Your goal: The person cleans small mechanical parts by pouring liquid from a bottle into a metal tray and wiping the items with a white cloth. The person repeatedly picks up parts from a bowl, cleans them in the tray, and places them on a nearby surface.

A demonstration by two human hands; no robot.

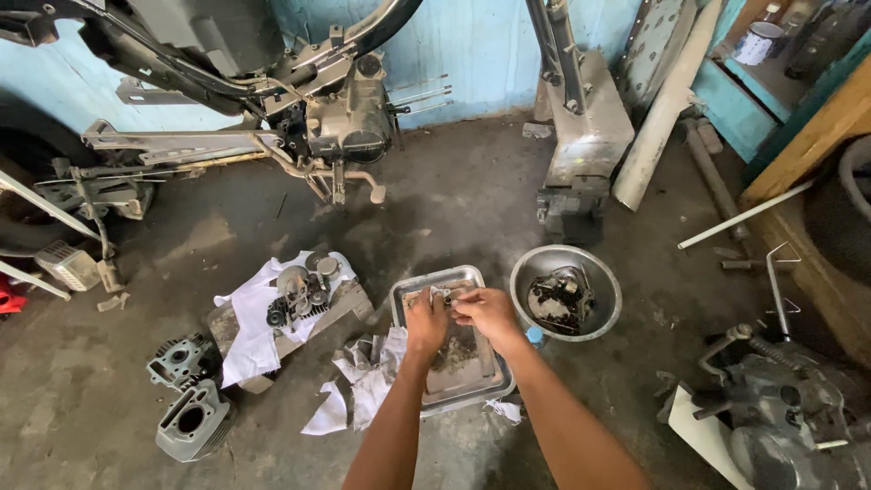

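Holding a small metal part (446, 295) over the far edge of the metal tray (410, 289).
Left hand (426, 325) and right hand (488, 313) pinch it between fingertips, its long axis running left-right between them.

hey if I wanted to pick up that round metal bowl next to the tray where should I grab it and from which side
Probably by the rim of the bowl, pinched on its right edge. The dark engine part fills the middle, and the tray with both the left hand and right hand crowds the left side. The right side has bare floor.
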